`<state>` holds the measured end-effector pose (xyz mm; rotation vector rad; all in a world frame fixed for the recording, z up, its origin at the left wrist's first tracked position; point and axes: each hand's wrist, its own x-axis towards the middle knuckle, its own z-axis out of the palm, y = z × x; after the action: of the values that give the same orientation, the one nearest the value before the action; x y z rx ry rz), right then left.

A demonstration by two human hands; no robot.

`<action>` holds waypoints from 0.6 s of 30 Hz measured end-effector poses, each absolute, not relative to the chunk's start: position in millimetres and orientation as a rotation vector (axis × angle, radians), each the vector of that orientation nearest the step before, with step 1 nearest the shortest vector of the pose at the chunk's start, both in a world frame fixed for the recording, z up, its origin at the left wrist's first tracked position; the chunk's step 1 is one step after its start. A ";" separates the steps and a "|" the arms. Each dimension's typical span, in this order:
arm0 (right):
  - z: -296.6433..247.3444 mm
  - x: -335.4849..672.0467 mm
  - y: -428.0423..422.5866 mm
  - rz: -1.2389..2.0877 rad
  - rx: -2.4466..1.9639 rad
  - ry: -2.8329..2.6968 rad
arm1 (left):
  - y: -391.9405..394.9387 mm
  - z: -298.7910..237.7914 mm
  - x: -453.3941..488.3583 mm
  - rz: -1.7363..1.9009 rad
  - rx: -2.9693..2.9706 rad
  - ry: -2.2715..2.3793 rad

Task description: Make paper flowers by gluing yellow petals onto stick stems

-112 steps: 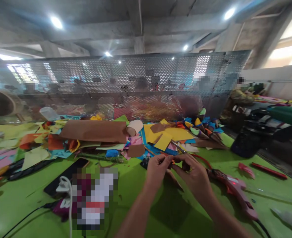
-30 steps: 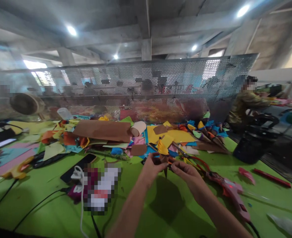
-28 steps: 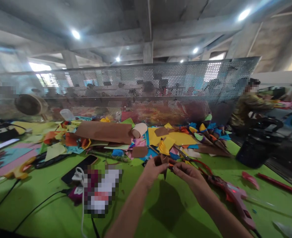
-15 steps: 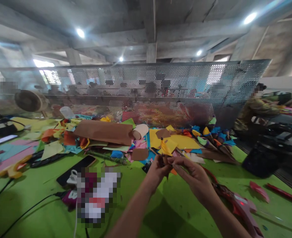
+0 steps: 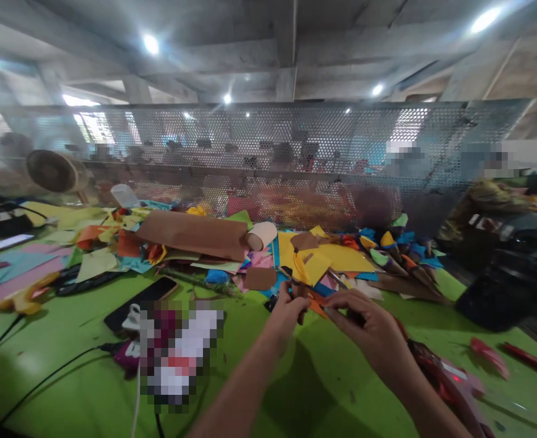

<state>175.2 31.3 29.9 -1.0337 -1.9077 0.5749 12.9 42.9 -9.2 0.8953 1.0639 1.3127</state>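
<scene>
Both my hands meet over a green table [image 5: 67,359]. My left hand [image 5: 287,310] is closed round a small brown paper cone with a yellow paper flower [image 5: 301,267] sticking up out of it. My right hand [image 5: 363,325] pinches an orange paper piece [image 5: 316,302] right beside the cone, fingers pressed together. A pink glue gun [image 5: 450,380] lies just right of my right wrist, partly hidden by my forearm.
Coloured paper scraps, a brown sheet [image 5: 193,234] and a tape roll [image 5: 261,235] pile up behind my hands, with finished paper cones [image 5: 396,255] at the right. A phone [image 5: 143,296] and cables lie left. A perforated metal screen [image 5: 272,158] closes the back; a person sits far right.
The view has swung slightly left and closer. The yellow flower and cone came up in my left hand, and my right hand moved in with the orange piece.
</scene>
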 end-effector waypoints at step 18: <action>25.4 160.6 28.6 0.470 -1.134 -1.784 | 34.2 -13.7 26.3 1.250 1.061 0.993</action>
<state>160.6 28.6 25.4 -1.1337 -1.7841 0.4704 26.3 34.2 -13.7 1.0614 0.9930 1.2502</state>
